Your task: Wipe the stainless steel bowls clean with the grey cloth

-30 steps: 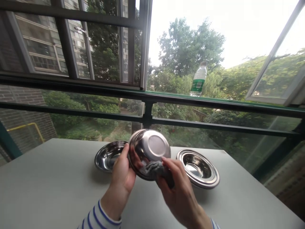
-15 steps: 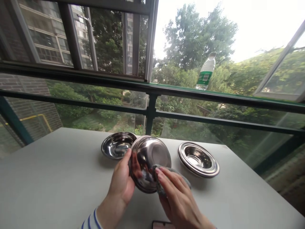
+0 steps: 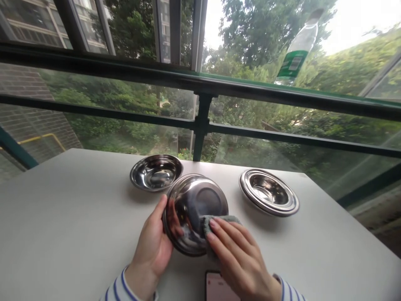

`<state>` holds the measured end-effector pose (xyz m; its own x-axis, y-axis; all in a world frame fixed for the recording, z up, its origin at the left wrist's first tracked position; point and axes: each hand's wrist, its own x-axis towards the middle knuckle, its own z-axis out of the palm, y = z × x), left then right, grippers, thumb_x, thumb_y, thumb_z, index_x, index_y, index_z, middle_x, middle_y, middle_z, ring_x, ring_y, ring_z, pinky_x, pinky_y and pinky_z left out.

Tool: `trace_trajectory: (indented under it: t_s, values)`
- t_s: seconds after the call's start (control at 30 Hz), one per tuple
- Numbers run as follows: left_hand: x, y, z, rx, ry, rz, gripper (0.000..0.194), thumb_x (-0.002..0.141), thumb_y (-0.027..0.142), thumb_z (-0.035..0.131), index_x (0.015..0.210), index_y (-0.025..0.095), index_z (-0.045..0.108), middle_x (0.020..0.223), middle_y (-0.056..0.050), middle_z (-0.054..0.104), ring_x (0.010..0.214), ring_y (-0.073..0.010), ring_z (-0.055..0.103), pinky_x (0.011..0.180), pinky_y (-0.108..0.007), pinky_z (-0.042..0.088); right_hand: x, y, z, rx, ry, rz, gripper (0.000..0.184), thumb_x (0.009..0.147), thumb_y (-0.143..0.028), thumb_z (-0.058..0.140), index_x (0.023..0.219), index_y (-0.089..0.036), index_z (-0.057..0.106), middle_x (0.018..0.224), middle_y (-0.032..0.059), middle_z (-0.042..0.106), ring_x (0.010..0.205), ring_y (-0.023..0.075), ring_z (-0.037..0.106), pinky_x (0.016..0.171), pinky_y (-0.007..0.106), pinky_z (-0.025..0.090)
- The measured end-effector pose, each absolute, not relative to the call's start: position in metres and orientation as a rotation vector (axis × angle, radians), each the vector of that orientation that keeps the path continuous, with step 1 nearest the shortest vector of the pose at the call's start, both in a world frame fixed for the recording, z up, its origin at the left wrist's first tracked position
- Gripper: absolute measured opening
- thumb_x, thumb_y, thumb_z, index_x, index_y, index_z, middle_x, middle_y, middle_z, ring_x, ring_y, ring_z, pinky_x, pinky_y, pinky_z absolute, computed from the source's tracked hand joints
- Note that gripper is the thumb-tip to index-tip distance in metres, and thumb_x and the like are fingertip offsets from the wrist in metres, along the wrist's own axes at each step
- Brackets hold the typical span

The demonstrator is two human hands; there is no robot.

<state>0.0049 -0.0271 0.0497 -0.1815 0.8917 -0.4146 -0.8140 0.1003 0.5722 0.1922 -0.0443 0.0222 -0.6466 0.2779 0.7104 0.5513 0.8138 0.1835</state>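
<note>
My left hand [image 3: 153,238] grips a shiny steel bowl [image 3: 191,200] by its left rim, thumb along the edge. The bowl is tilted, with its rounded underside facing me. A grey-green cloth [image 3: 230,218] lies under the fingers of my right hand [image 3: 239,255], pressed against the bowl's lower right side. Behind the held bowl, to the left, another steel bowl [image 3: 156,172] stands upright on the table. Several steel bowls or dishes, nested in a stack [image 3: 270,192], sit to the right.
The white table [image 3: 78,217] ends at a dark green railing [image 3: 202,121] with glass panels. A plastic bottle [image 3: 294,58] with a green label stands on the top rail. A phone [image 3: 217,288] lies at the near edge, partly under my right wrist.
My view has tipped downward, so the railing and bottle sit higher in the picture. The cloth has shifted slightly on the bowl's underside, with both hands keeping their hold.
</note>
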Motion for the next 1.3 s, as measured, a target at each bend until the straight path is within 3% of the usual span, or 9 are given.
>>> trace_trajectory:
  t_s: [0.13, 0.27, 0.4, 0.57, 0.73, 0.93, 1.1, 1.3]
  values:
    - [0.005, -0.028, 0.048, 0.099, 0.861, 1.52, 0.022, 0.087, 0.018, 0.047, 0.083, 0.012, 0.068, 0.073, -0.004, 0.072, 0.059, -0.0117, 0.065, 0.051, -0.02, 0.053, 0.189, -0.047, 0.026, -0.517, -2.411, -0.475, 0.029, 0.081, -0.015, 0.05, 0.108, -0.007, 0.06, 0.117, 0.0122, 0.06, 0.116, 0.0252, 0.051, 0.091, 0.038, 0.048]
    - [0.008, -0.03, 0.048, 0.109, 0.88, 1.524, 0.022, 0.087, 0.018, 0.047, 0.085, 0.011, 0.068, 0.076, -0.006, 0.072, 0.063, -0.0123, 0.066, 0.055, -0.02, 0.053, 0.188, -0.048, 0.027, -0.511, -2.407, -0.412, 0.031, 0.083, -0.024, 0.051, 0.107, -0.006, 0.06, 0.115, 0.0161, 0.061, 0.114, 0.0289, 0.052, 0.086, 0.041, 0.05]
    - [0.009, -0.031, 0.047, 0.134, 0.888, 1.515, 0.018, 0.084, 0.02, 0.053, 0.087, 0.011, 0.067, 0.077, -0.005, 0.071, 0.058, -0.0108, 0.063, 0.048, -0.017, 0.05, 0.189, -0.049, 0.023, -0.579, -2.377, -0.381, 0.029, 0.081, -0.016, 0.052, 0.108, -0.008, 0.061, 0.118, 0.018, 0.059, 0.115, 0.0302, 0.051, 0.083, 0.042, 0.05]
    - [0.011, -0.032, 0.043, 0.148, 0.95, 1.474, 0.019, 0.084, 0.023, 0.053, 0.08, 0.01, 0.066, 0.061, -0.002, 0.064, 0.039, -0.0067, 0.048, 0.032, -0.017, 0.037, 0.187, -0.051, 0.027, -0.527, -2.392, -0.407, 0.025, 0.082, -0.014, 0.054, 0.104, -0.009, 0.064, 0.115, 0.0119, 0.062, 0.112, 0.0261, 0.053, 0.087, 0.038, 0.047]
    - [0.013, -0.035, 0.043, 0.138, 0.914, 1.414, 0.019, 0.084, 0.023, 0.053, 0.076, 0.011, 0.065, 0.058, -0.001, 0.062, 0.039, -0.0064, 0.047, 0.034, -0.017, 0.038, 0.188, -0.053, 0.033, -0.516, -2.439, -0.433, 0.025, 0.084, -0.017, 0.052, 0.105, -0.012, 0.064, 0.117, 0.0087, 0.061, 0.111, 0.0239, 0.054, 0.089, 0.037, 0.046]
    - [0.012, -0.034, 0.04, 0.158, 0.985, 1.446, 0.018, 0.084, 0.022, 0.051, 0.08, 0.011, 0.065, 0.063, -0.002, 0.063, 0.043, -0.0086, 0.051, 0.035, -0.018, 0.041, 0.19, -0.051, 0.032, -0.69, -2.348, -0.337, 0.028, 0.08, -0.009, 0.051, 0.106, -0.005, 0.062, 0.113, 0.0155, 0.063, 0.106, 0.0255, 0.056, 0.085, 0.039, 0.047]
    - [0.013, -0.033, 0.035, 0.119, 0.991, 1.441, 0.019, 0.085, 0.02, 0.049, 0.078, 0.011, 0.064, 0.058, -0.001, 0.061, 0.041, -0.0083, 0.05, 0.034, -0.018, 0.04, 0.186, -0.051, 0.033, -0.576, -2.399, -0.291, 0.025, 0.081, -0.013, 0.052, 0.103, -0.009, 0.063, 0.114, 0.0084, 0.064, 0.105, 0.0227, 0.056, 0.088, 0.036, 0.045]
    - [0.014, -0.029, 0.03, 0.146, 0.986, 1.47, 0.018, 0.085, 0.019, 0.05, 0.075, 0.011, 0.063, 0.055, 0.0, 0.06, 0.037, -0.0075, 0.048, 0.031, -0.017, 0.036, 0.181, -0.048, 0.034, -0.644, -2.431, -0.286, 0.027, 0.083, -0.013, 0.05, 0.107, -0.01, 0.061, 0.117, 0.0082, 0.062, 0.106, 0.0221, 0.055, 0.087, 0.037, 0.044]
